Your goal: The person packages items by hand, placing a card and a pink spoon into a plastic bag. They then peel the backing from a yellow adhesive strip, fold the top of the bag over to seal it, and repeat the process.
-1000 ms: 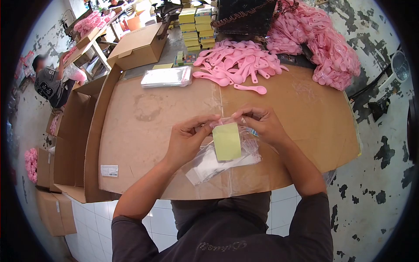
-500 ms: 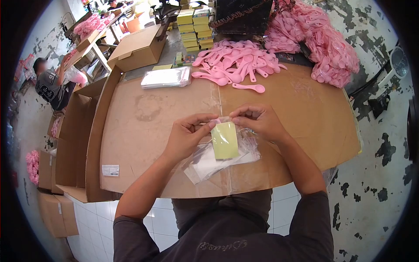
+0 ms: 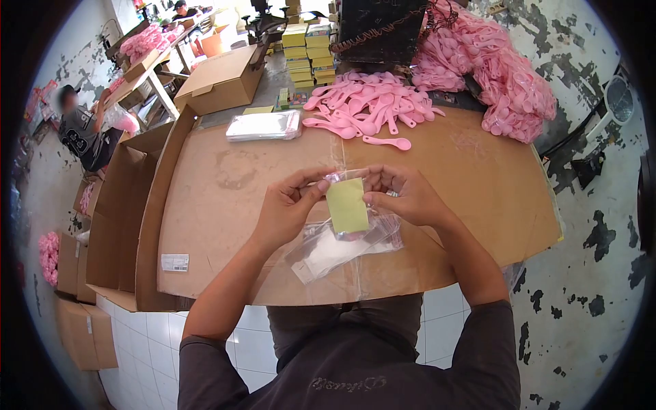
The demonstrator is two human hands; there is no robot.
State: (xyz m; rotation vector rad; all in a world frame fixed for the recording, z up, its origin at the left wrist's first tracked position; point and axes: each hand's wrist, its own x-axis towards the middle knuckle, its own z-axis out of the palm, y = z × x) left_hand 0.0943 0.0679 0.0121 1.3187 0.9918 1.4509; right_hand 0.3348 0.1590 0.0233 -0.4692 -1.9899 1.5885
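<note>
Both hands hold up a small clear plastic bag with a yellow card (image 3: 348,208) in it, slightly tilted. My left hand (image 3: 292,208) pinches the bag's upper left corner between thumb and fingers. On the other side, my right hand (image 3: 406,195) grips the upper right edge, its thumb against the card's side. A bit of pink shows at the bag's lower end; what it is I cannot make out. Beneath lie several loose clear plastic bags (image 3: 328,256) on the cardboard-covered table (image 3: 225,232).
Beyond my hands lies a pile of pink spoons (image 3: 376,102), one spoon (image 3: 387,143) apart in front. A stack of clear bags (image 3: 263,126) sits left of it. Bagged spoons (image 3: 516,89), yellow card stacks (image 3: 296,55) and an open carton (image 3: 123,225) surround the table. A person (image 3: 82,130) sits far left.
The bagged card has risen slightly, shifted left and tilted. My right thumb has moved down from the bag's top onto the card's right edge. My left hand keeps its pinch.
</note>
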